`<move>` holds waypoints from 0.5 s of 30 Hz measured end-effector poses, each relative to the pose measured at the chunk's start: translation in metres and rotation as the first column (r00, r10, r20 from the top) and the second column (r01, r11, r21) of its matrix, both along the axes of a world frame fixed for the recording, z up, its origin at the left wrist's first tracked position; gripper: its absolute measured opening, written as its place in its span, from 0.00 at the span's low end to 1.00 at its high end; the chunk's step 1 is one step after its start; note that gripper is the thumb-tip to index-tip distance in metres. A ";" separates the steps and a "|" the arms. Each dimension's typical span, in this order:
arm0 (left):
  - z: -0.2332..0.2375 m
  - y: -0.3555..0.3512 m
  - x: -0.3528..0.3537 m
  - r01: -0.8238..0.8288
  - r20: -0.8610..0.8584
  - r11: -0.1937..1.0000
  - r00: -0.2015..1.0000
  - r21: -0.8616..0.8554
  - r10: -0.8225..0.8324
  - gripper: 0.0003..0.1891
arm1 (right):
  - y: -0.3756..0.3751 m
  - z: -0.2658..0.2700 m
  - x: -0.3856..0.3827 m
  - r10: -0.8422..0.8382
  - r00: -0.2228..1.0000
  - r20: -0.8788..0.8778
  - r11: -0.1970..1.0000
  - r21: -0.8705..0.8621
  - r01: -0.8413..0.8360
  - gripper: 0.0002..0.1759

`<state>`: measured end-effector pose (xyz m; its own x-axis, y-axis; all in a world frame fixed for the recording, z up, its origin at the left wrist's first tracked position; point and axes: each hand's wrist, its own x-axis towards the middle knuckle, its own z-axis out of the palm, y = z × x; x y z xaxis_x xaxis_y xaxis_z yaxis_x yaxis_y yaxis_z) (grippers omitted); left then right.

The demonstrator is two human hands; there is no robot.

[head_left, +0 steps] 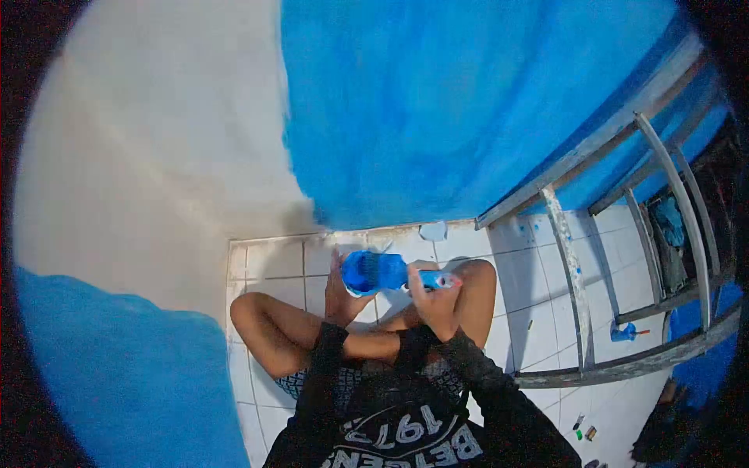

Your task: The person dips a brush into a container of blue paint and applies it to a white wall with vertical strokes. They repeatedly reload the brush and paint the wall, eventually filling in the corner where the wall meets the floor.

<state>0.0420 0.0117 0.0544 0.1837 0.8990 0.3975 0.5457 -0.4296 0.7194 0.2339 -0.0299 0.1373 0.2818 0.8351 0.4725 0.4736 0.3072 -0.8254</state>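
Head view: both forearms bend upward in front of the knees. Right hand (435,306) is clenched on the handle of the blue paint roller (373,271); left hand (341,300) grasps its sleeve from below.

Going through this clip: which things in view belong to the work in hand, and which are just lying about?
In hand:
- paint roller, blue, held by its sleeve in the left hand and by its handle in the right hand
- partly blue wall

Lying about:
- metal ladder
- small blue tool on the tiles
- paint-smeared scrap by the wall
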 end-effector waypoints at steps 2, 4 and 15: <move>-0.025 0.000 0.000 -0.024 0.083 0.996 0.996 -0.090 0.031 0.65 | -0.003 -0.005 -0.007 0.167 0.973 -0.158 0.979 -0.090 -0.183 0.09; -0.020 -0.003 0.004 -0.022 0.178 0.996 0.983 -0.091 0.038 0.67 | -0.002 -0.009 -0.003 0.193 0.981 0.016 0.974 -0.124 -0.189 0.11; -0.012 -0.002 0.004 -0.019 0.239 0.988 0.969 -0.156 0.057 0.64 | -0.001 -0.033 0.005 0.234 0.911 0.340 0.958 0.079 -0.276 0.13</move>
<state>0.0459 0.0099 0.0421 0.0630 0.9565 0.2849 0.3608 -0.2880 0.8871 0.2393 -0.0310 0.1043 -0.1190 0.7877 0.6045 0.6006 0.5419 -0.5879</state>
